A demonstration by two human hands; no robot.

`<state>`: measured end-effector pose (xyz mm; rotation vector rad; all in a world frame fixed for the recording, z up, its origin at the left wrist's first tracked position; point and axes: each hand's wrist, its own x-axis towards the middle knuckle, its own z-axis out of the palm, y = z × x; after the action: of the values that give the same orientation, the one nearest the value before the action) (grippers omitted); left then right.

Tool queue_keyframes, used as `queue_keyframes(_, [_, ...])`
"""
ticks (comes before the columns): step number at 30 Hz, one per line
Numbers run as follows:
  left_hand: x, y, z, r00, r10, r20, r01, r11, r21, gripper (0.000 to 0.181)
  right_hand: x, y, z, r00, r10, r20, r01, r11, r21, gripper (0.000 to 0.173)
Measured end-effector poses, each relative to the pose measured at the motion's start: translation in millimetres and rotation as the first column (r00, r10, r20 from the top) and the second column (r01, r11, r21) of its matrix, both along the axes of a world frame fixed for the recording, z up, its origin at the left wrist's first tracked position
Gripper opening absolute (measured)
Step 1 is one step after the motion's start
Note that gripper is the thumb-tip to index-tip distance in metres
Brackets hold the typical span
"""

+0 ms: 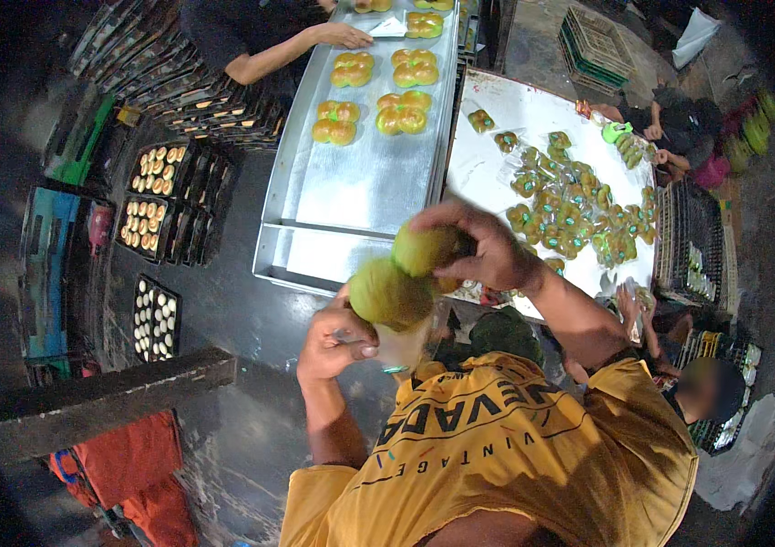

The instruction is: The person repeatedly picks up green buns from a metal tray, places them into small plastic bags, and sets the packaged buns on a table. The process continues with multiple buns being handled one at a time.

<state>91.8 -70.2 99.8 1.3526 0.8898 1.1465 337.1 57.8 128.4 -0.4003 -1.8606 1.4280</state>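
A cluster of joined bread buns (391,294), greenish gold and blurred, is held up before my chest. My left hand (337,336) grips its lower left side. Around the upper part of the cluster curl the fingers of my right hand (486,246). Part of the bread is hidden behind the right-hand fingers. Beyond my hands lies a long metal tray (332,181) with a low rim and a crossbar near its close end. Several four-lobed bun clusters (404,113) rest on it, apart from my hands.
Bagged buns (565,205) are heaped on a white-topped table (469,161) to the right. A co-worker's hand (343,35) reaches over the tray's far end. Other people's hands work at the table's right edge. Black trays of buns (144,225), crates (596,48) and a beam (114,396) stand around.
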Motion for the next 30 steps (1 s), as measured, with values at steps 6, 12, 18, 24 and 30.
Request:
queue_keyframes(6, [27.3,-2.0,7.4,0.996,-0.01,-0.092,0.003,0.998,-0.069,0.018,-4.6,-4.4,2.4,0.829,0.469,0.304,-0.482,0.876,-0.039,0.042])
queue_keyframes(12, [34.1,-2.2,-0.4,0.98,0.187,0.069,-0.182,0.981,-0.072,0.015,-8.9,-9.6,-4.8,0.98,0.17,0.101,-0.175,0.983,0.047,0.04])
queue_keyframes(18, [49.1,2.7,-5.2,0.964,0.169,0.207,-0.15,0.983,-0.104,0.016,-11.0,-15.8,-22.5,0.903,0.311,0.298,-0.357,0.927,0.116,0.035])
queue_keyframes(24, [53.1,13.9,-6.6,0.96,0.121,0.254,-0.083,0.985,-0.153,0.014,-1.8,-11.4,-11.9,0.879,0.314,0.358,-0.379,0.917,0.127,0.029])
queue_keyframes(30, [50.4,36.3,-11.8,0.851,0.322,0.415,-0.251,0.943,-0.218,0.011,0.4,-19.0,-18.2,0.989,0.104,0.105,-0.09,0.988,-0.126,0.038])
